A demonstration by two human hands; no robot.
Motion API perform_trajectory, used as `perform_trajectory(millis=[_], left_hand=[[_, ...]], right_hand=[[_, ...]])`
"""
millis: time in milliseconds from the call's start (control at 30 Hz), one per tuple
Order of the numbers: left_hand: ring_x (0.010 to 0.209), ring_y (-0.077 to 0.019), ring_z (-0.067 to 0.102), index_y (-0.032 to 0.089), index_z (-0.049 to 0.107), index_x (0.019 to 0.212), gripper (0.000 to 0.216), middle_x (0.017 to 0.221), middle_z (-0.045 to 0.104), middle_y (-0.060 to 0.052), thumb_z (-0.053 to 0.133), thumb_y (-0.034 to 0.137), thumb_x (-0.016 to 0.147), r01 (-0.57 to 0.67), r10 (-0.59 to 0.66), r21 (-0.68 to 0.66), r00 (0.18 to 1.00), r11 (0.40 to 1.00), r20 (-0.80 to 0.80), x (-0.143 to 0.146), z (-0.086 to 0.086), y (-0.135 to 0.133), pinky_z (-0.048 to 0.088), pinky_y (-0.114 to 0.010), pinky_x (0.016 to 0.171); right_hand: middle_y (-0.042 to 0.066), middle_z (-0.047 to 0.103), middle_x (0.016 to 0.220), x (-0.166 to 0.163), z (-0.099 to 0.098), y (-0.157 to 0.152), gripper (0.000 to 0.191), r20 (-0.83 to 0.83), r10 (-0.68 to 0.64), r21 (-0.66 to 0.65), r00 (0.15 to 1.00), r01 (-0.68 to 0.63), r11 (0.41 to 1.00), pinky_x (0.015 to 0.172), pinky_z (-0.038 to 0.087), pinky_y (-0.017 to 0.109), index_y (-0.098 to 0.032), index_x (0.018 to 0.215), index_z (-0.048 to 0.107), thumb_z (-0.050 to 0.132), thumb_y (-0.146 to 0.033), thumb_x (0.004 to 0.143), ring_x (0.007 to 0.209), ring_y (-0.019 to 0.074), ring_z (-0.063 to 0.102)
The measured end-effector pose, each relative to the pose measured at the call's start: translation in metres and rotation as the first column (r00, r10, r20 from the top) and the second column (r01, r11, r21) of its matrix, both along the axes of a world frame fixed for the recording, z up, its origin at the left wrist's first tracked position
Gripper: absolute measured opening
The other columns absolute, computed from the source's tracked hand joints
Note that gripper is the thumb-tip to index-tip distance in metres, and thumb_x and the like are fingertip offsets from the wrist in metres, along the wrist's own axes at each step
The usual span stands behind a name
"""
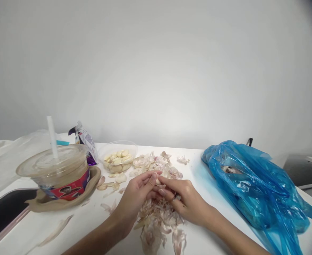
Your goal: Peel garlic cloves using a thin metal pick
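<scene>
My left hand (136, 196) and my right hand (184, 200) meet at the middle of the white table (92, 219). Their fingertips pinch a small pale garlic clove (158, 181) between them, so both hands are closed on it. Under and around the hands lies a heap of papery garlic skins (158, 219). A clear plastic bowl (117, 159) with several peeled cloves stands just behind and left of my left hand.
A lidded drink cup with a white straw (57, 173) sits in a brown paper holder at left. A dark tablet (4, 212) lies at the left edge. A blue plastic bag (251, 184) fills the right side. A small purple packet (85, 141) stands behind the cup.
</scene>
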State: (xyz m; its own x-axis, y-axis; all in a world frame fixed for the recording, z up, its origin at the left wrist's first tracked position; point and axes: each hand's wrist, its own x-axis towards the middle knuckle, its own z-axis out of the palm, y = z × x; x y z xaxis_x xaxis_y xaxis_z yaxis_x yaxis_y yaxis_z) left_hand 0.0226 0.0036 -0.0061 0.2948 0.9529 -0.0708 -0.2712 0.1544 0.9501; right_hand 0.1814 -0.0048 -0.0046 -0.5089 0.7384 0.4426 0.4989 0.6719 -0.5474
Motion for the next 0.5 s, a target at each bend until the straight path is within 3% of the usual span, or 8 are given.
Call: perform_trajectory(millis=[267,500], left_hand=[[0.074,-0.0162,0.064,0.013,0.057,0.105,0.031,0.081,0.071,-0.008,0.055,0.032,0.080,-0.006,0.006,-0.032,1.000,0.999,-0.007,0.0009,0.0013,0.0000,0.049,-0.028,0.073],[0.073,-0.0162,0.063,0.014,0.055,0.107,0.032,0.078,0.070,-0.007,0.056,0.030,0.079,-0.010,0.010,-0.039,1.000,0.999,-0.004,0.0011,-0.0039,0.0013,0.049,-0.031,0.075]], right_hand=[[0.001,0.061,0.077,0.0033,-0.0008,0.0002,0.032,0.079,0.004,-0.021,0.997,-0.003,1.000,0.061,0.040,0.022,-0.022,0.119,0.042,0.040,-0.021,0.087,0.063,0.0114,0.054],[0.000,0.060,0.075,0.0022,0.0003,0.0006,0.023,0.111,-0.004,-0.031,0.994,0.007,1.000,0.059,0.040,0.022,-0.021,0.108,0.048,0.040,-0.020,0.087,0.061,0.0114,0.053]])
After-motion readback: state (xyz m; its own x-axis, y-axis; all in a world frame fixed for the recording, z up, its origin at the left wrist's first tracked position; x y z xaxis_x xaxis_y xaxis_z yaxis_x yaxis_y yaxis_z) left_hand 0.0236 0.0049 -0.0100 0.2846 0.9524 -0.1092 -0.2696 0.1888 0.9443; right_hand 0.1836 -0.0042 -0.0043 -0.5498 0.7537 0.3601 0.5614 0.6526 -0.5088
